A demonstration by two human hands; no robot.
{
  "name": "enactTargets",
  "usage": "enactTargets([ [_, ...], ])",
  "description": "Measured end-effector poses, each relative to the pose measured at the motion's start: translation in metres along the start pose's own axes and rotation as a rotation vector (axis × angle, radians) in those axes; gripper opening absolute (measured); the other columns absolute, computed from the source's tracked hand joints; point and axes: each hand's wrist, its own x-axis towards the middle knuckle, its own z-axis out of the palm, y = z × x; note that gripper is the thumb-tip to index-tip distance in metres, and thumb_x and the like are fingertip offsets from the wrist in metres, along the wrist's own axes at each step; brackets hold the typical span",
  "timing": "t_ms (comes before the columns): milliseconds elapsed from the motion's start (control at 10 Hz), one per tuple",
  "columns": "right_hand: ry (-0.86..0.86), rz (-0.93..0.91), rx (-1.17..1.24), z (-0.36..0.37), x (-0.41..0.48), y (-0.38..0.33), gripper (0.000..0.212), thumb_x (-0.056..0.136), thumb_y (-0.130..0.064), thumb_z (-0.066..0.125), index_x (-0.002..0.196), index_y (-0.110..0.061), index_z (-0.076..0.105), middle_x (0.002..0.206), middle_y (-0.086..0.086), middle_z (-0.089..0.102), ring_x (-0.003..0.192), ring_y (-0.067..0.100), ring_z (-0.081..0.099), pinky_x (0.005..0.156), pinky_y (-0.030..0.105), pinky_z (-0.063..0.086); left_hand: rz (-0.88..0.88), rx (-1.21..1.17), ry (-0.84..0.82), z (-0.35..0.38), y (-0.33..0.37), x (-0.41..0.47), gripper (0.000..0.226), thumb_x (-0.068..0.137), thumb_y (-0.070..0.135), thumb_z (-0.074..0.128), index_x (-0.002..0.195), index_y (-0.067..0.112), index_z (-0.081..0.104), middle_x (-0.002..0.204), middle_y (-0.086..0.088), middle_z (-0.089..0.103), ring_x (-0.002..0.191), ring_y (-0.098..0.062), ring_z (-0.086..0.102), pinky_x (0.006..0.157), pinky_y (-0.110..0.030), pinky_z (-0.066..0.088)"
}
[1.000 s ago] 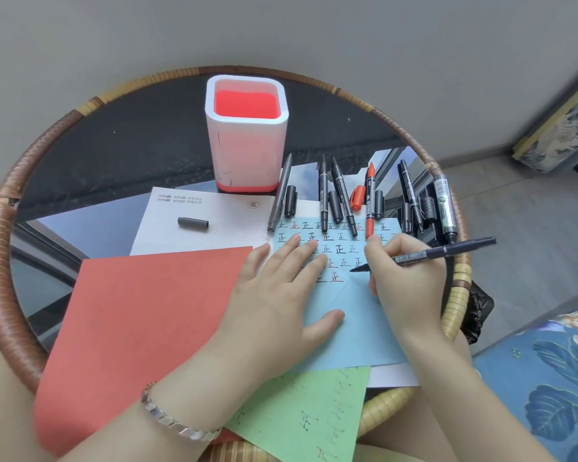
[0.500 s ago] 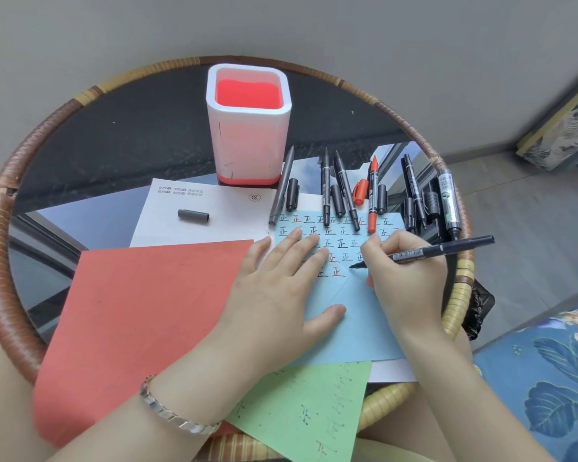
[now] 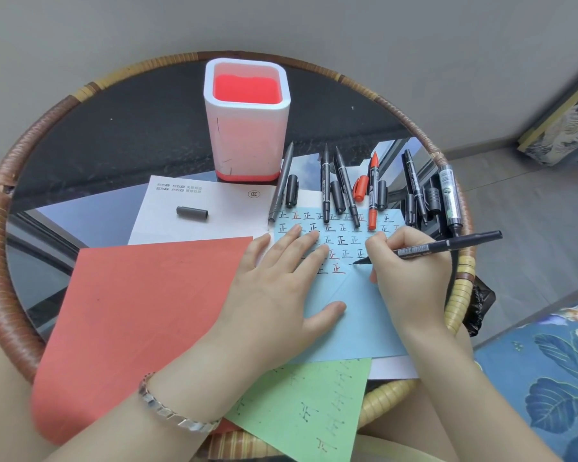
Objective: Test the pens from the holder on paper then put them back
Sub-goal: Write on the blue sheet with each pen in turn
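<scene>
The right hand (image 3: 411,261) is gripping a black pen (image 3: 447,245), fingers closed round it, tip touching the blue paper (image 3: 351,315) on the desk (image 3: 114,135). The left hand (image 3: 281,288) is lying flat and open on that paper, while the holder (image 3: 247,128) is standing behind the uncapped pens (image 3: 347,191)

Light blue paper sheet (image 3: 357,315): rows of 正 in black and red ink under my hands. White printed sheet (image 3: 214,208): CCC mark in oval near top right, small CCTV logos with tiny Chinese print, unreadable. Green paper sheet (image 3: 314,405): black handwritten marks, upside down, cannot read. Pen barrel labels too small.
</scene>
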Motion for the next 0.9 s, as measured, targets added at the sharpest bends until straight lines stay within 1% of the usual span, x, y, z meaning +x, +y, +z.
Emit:
enactTargets([
  [100,-0.019,0.002,-0.017,0.0005,0.0002,-0.0006,0.033,0.075,-0.006,0.059,0.048,0.006,0.045,0.039,0.016,0.05,0.041,0.016,0.038,0.053,0.025,0.036,0.001,0.0,0.003,0.0,0.0,0.0004,0.066,0.075,0.06,0.039,0.122,0.018,0.058,0.132,-0.001,0.055,0.128,-0.018,0.045,0.103,-0.04,0.017],
  [200,-0.033,0.01,-0.015,0.0008,-0.0006,-0.0004,0.03,0.07,-0.007,0.058,0.047,0.004,0.043,0.042,0.023,0.05,0.043,0.018,0.038,0.053,0.026,0.035,-0.001,0.0,-0.002,-0.0001,-0.0003,0.0004,0.066,0.075,0.06,0.038,0.123,0.018,0.058,0.133,-0.001,0.055,0.128,-0.018,0.044,0.103,-0.04,0.017],
  [300,-0.04,0.02,-0.022,-0.0002,-0.0016,-0.0023,0.026,0.059,-0.013,0.052,0.045,0.001,0.036,0.048,0.033,0.044,0.046,0.02,0.035,0.052,0.028,0.03,-0.004,-0.003,-0.007,-0.0003,-0.0001,-0.0001,0.066,0.075,0.06,0.038,0.123,0.018,0.057,0.133,0.0,0.054,0.129,-0.018,0.043,0.103,-0.04,0.017],
  [400,-0.031,0.03,-0.014,-0.0001,-0.0012,-0.0028,0.025,0.059,-0.014,0.052,0.044,-0.001,0.038,0.046,0.031,0.045,0.045,0.02,0.036,0.052,0.027,0.032,-0.004,-0.001,-0.007,-0.0002,0.0,0.0,0.066,0.075,0.06,0.038,0.123,0.018,0.057,0.133,0.0,0.055,0.129,-0.018,0.044,0.103,-0.04,0.017],
  [500,-0.034,0.033,-0.013,0.0009,-0.0004,0.0,0.023,0.059,-0.015,0.053,0.046,-0.003,0.039,0.041,0.02,0.042,0.044,0.019,0.035,0.052,0.026,0.031,-0.003,-0.001,-0.009,-0.0003,0.0001,0.0003,0.066,0.076,0.06,0.038,0.123,0.018,0.057,0.133,0.0,0.054,0.129,-0.018,0.043,0.103,-0.041,0.017],
  [600,-0.024,0.043,-0.014,0.0004,0.0,0.0012,0.019,0.059,-0.015,0.052,0.047,-0.005,0.04,0.041,0.017,0.041,0.045,0.02,0.036,0.052,0.027,0.031,-0.001,-0.011,-0.005,-0.0002,0.0001,0.0003,0.066,0.075,0.06,0.039,0.122,0.018,0.058,0.133,0.0,0.054,0.129,-0.018,0.044,0.103,-0.041,0.017],
  [700,-0.027,0.041,0.008,0.0002,-0.0005,-0.0011,0.025,0.06,-0.014,0.052,0.044,-0.002,0.038,0.043,0.023,0.044,0.044,0.02,0.036,0.051,0.025,0.031,-0.003,-0.013,-0.007,-0.0005,0.0001,0.0001,0.066,0.075,0.06,0.038,0.123,0.018,0.058,0.134,0.0,0.054,0.129,-0.018,0.043,0.103,-0.041,0.017],
  [800,-0.049,0.021,-0.013,0.0014,-0.0009,-0.0027,0.027,0.063,-0.015,0.054,0.047,0.004,0.041,0.048,0.032,0.048,0.046,0.019,0.037,0.052,0.026,0.033,-0.006,-0.013,-0.011,-0.0013,0.0006,0.0002,0.066,0.076,0.06,0.038,0.123,0.018,0.057,0.134,0.0,0.053,0.13,-0.018,0.042,0.103,-0.04,0.016],
  [900,-0.062,0.023,-0.026,0.001,-0.0008,-0.0005,0.026,0.062,-0.014,0.054,0.046,0.001,0.042,0.045,0.027,0.048,0.045,0.019,0.038,0.053,0.026,0.034,-0.008,-0.016,-0.009,-0.0018,0.0007,-0.0004,0.066,0.075,0.06,0.038,0.123,0.018,0.058,0.134,0.0,0.054,0.129,-0.018,0.043,0.103,-0.04,0.016],
])
